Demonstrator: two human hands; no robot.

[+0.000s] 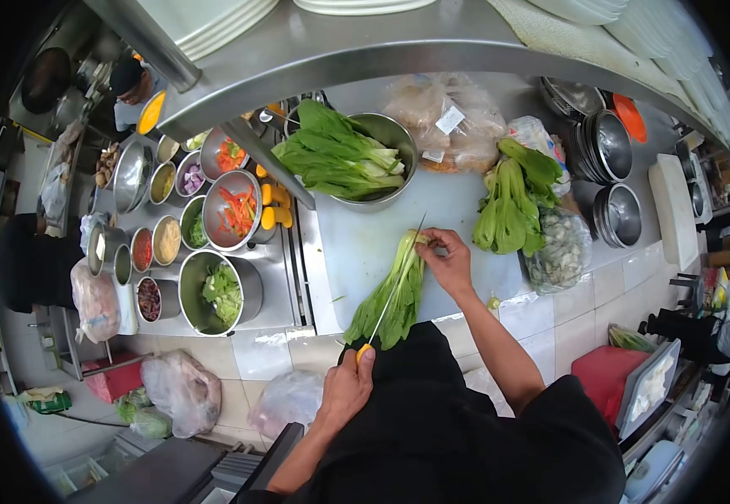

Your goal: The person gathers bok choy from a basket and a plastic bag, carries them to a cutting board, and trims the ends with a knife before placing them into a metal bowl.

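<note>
My left hand (348,393) is closed around the yellow handle of a kitchen knife (386,309). The long blade points away from me and lies over a head of leafy greens (392,294), which looks like bok choy. At the stem end, my right hand (447,260) pinches the greens between bent fingers. Beneath them is a pale cutting board (453,210). Beyond it, more bok choy (340,160) fills a metal bowl (409,151). Further heads of bok choy (508,206) are piled on the board's right side.
Metal containers of cut vegetables, including a large lettuce pot (247,294) and a red pepper bowl (232,210), stand on the left. Stacked metal bowls (613,147) and a vegetable bag (558,252) lie right. A steel shelf (357,63) spans above. Another person (134,88) is at far left.
</note>
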